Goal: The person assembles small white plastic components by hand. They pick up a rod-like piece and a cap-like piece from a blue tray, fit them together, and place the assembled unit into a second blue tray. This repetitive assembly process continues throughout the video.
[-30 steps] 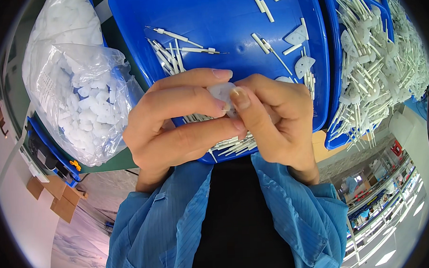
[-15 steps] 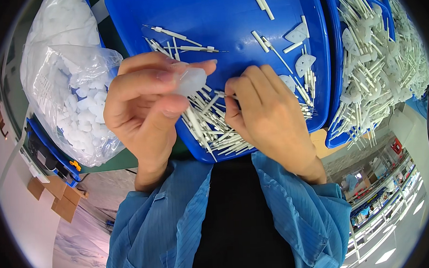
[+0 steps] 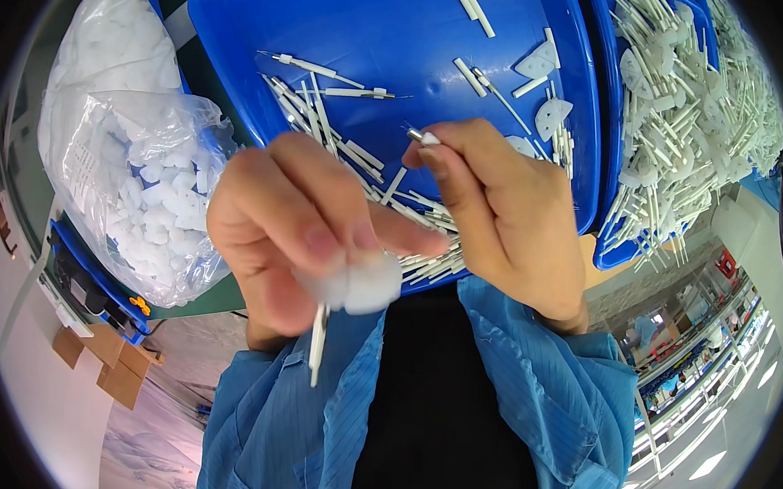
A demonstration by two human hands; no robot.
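Plate [image 3: 371, 285] milky white; rods [image 3: 483, 17] white; tray [image 3: 364, 27] plain blue; sleeves [image 3: 537, 387] blue, striped.

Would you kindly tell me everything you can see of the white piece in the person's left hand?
The white piece is small, pale and cloudy, apparently plastic, with rounded-looking edges; blur hides its finer details and exact outline. It is held at the fingers of the left hand, which cover part of it. In the picture it overlaps the near edge of the blue tray. A slim white rod shows just below it, but whether the two are joined cannot be told.
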